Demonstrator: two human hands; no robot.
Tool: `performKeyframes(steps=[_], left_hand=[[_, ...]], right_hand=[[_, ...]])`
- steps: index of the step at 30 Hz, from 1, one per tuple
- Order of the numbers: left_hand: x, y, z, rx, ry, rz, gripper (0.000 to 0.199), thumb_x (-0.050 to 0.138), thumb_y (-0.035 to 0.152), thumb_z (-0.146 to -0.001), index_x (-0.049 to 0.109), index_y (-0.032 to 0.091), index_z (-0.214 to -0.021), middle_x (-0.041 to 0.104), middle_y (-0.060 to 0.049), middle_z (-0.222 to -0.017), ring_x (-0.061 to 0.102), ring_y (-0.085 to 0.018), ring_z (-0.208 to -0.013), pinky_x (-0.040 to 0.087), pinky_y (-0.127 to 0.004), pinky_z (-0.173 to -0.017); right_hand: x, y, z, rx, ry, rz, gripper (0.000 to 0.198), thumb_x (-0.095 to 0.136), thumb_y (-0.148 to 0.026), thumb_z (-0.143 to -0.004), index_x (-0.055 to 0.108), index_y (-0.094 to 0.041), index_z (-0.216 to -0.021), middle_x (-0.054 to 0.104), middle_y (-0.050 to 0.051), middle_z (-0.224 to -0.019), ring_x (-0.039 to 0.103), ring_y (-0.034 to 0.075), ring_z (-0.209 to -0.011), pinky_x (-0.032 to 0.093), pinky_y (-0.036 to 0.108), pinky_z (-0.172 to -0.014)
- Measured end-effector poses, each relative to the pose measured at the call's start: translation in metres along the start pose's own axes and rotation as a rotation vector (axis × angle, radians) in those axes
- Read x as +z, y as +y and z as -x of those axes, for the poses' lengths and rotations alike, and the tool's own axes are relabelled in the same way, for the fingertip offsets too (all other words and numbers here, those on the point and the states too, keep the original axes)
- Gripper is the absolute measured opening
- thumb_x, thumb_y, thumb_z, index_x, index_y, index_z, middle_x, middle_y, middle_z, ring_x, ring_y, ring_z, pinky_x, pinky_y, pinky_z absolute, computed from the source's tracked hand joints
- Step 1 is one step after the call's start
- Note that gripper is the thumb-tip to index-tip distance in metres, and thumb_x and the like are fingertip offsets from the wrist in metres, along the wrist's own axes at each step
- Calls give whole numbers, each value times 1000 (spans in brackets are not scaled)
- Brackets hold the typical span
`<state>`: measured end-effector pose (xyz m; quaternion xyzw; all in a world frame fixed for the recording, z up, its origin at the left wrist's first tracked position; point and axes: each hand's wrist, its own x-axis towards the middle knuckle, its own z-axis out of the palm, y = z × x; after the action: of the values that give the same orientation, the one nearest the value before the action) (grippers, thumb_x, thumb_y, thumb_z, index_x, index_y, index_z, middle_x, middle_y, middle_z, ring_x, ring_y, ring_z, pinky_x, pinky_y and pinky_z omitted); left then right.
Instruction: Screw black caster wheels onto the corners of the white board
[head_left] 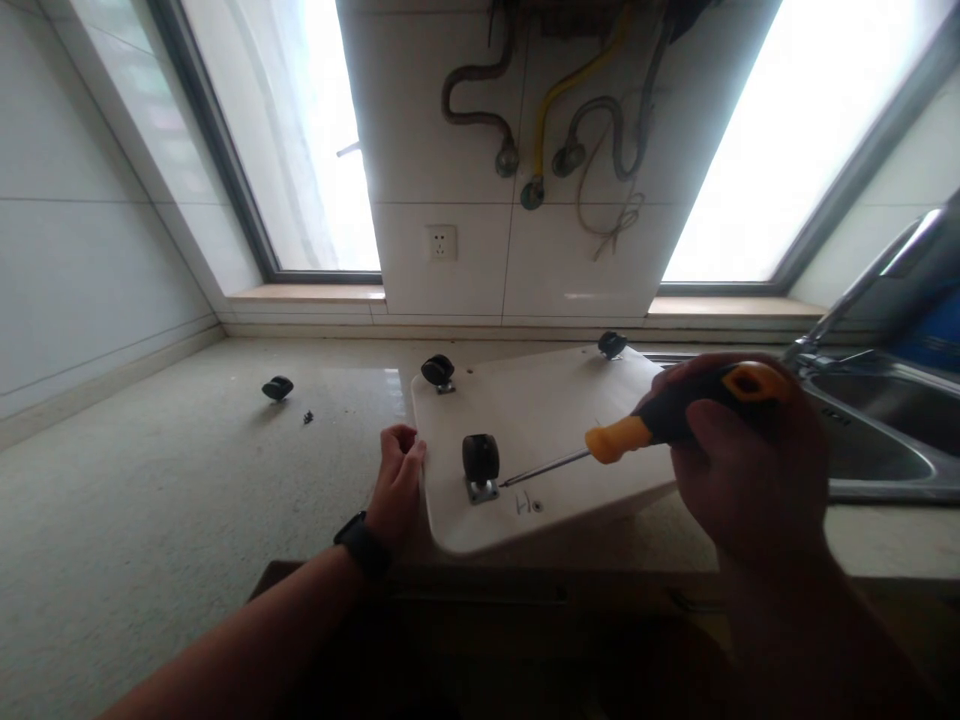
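Note:
My right hand (750, 460) is wrapped round a screwdriver (619, 437) with a yellow and black handle. Its tip points left and ends beside the metal plate of a black caster wheel (481, 458); whether it touches a screw I cannot tell. That caster stands on a white board (540, 420) lying on the counter. With its fingers closed on the board's left edge, my left hand (395, 485) steadies against it. Two more casters stand on the board: one at the back left (438, 371) and another at the back right (612, 345).
A loose caster (277, 388) and a few small screws (308, 417) lie on the speckled counter (187, 480) to the left. A metal sink (877, 430) with a tall faucet (862, 280) borders the right side. Pipes and a wall socket (441, 243) are on the tiled wall.

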<state>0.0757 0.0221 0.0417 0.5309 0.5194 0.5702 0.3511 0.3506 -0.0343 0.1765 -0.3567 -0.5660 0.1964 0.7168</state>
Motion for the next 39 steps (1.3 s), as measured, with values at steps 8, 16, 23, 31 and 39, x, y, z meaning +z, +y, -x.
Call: performKeyframes(steps=[8,16,23,31,39], left_hand=[[0,-4,0,-44,-35,54,18,45,37,-98,40,25,-110,51,-1,-97,53,-18,-79,45,-32,-69],[0,-8,0,-52,-60,114,21,46,39,-98,39,26,-113,54,-2,-101,56,-18,-80,46,-31,-69],[0,-9,0,-32,-67,94,21,46,39,-98,39,25,-113,55,-2,-102,56,-19,-82,46,-32,-72],[2,-7,0,-40,-69,115,20,45,37,-98,38,25,-113,52,-2,-101,54,-18,-81,46,-33,-71],[-9,2,2,352,66,-241,9,47,27,-94,51,23,-100,48,-3,-93,50,-22,-88,44,-39,-82]], right_hand=[[15,-9,-4,-88,-151,70,16,70,-28,-83,66,-27,-98,61,0,-83,56,16,-65,48,33,-56],[21,-13,-7,-161,-238,126,10,67,-26,-88,63,-27,-97,59,-1,-77,56,14,-62,50,29,-54],[24,-16,-9,-192,-243,152,10,66,-26,-89,61,-25,-98,59,-3,-78,57,12,-61,51,25,-53],[28,-16,-10,-181,-279,198,9,65,-27,-88,62,-27,-96,61,-1,-75,57,14,-61,51,28,-53],[35,-23,-16,-233,-373,293,8,64,-25,-89,61,-26,-96,60,-2,-79,57,12,-63,49,25,-53]])
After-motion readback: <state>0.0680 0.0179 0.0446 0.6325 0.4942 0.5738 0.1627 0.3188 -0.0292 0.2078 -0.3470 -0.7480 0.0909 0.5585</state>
